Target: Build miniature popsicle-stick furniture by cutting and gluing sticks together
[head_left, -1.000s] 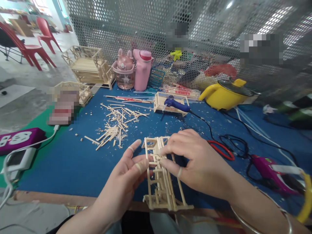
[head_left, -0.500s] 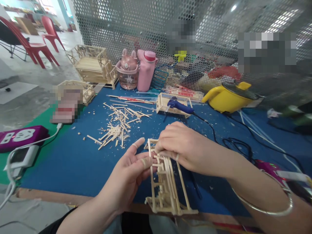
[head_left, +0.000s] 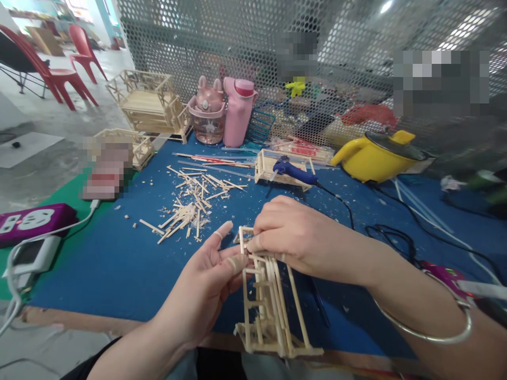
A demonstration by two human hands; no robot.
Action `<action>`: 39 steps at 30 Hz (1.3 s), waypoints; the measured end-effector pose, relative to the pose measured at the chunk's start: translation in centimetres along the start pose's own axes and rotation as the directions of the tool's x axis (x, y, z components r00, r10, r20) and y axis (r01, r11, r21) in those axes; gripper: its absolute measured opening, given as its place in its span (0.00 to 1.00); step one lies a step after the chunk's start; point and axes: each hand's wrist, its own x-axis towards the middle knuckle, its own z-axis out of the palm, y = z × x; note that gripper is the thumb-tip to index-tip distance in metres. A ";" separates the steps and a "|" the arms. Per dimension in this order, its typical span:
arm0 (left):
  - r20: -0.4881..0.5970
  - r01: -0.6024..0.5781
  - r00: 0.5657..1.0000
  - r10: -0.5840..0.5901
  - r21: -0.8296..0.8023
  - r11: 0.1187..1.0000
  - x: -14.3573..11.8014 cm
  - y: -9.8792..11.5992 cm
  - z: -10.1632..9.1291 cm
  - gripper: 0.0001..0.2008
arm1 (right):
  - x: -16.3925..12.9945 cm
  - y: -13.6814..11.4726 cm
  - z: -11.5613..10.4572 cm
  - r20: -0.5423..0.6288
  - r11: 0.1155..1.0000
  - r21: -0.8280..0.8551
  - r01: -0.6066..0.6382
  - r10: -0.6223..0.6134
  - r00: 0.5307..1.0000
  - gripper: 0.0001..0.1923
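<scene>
A person's two bare hands worked on a small stick-built frame model held upright over the near edge of a blue table mat. The left hand lay half open, palm up, its fingertips pressed against the model's left side, apparently to brace it. The right hand curled over the model's top end, fingers pinched closed on the upper sticks, seemingly to press a joint together. The model therefore sat between the two hands, its base hanging below them. Loose cut sticks lay scattered further back on the mat. A blue glue gun rested on another stick frame beyond, well apart from the hands. A yellow pot stood at the right.
</scene>
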 end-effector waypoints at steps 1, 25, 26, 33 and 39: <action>0.001 0.004 1.000 -0.004 -0.003 1.000 0.0 0.0 0.0 0.38 | 0.0 0.1 0.1 -0.020 1.000 0.008 0.005 -0.005 1.000 0.15; -0.007 0.078 0.997 -0.079 -0.074 0.994 -0.1 -0.2 -0.2 0.35 | -0.9 -2.0 1.5 -0.216 0.909 0.078 -0.410 0.417 0.883 0.03; -0.004 0.077 0.997 -0.077 -0.070 0.995 0.0 -0.3 -0.2 0.34 | -0.9 -1.9 1.5 -0.202 0.909 0.087 -0.408 0.417 0.886 0.03; -0.020 0.083 0.996 -0.086 -0.097 0.992 0.0 -0.3 -0.3 0.34 | -0.2 -0.8 0.3 -0.031 0.981 0.054 -0.186 0.188 0.982 0.10; -0.064 0.092 0.993 -0.099 -0.111 0.990 0.0 -0.2 -0.4 0.32 | 0.3 -1.0 -0.1 0.025 0.994 -0.066 -0.090 0.092 0.995 0.14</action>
